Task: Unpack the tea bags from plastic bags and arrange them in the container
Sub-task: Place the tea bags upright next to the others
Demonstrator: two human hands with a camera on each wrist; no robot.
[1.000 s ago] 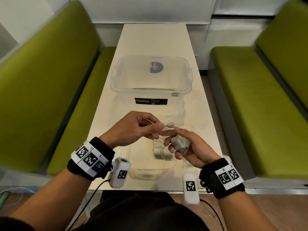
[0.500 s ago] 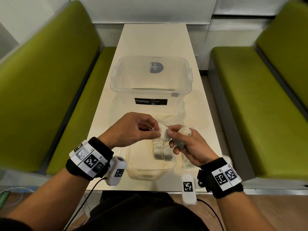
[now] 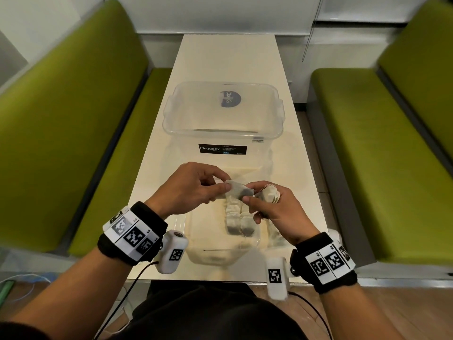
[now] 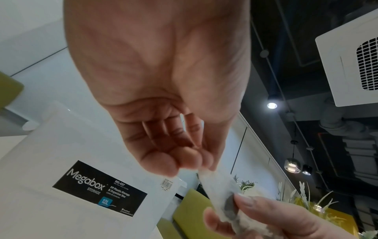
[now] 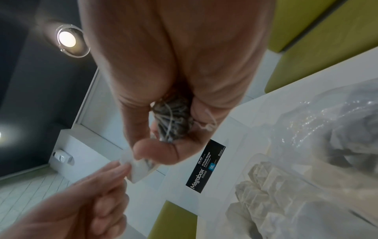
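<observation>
Paper tea bag is pinched between my left hand and right hand, above the container at six o'clock; I should separate it gently, then lay it beside the row.

A long cream table runs away from the viewer between two green upholstered benches — one on the left, one on the right — and ends at a white wall. From the left wrist view a dark ceiling shows a white grilled air unit, a lit spotlight, hanging lamps and some pale plants behind a green seat. The right wrist view shows a round ceiling light — glowing, ringed in metal.
</observation>
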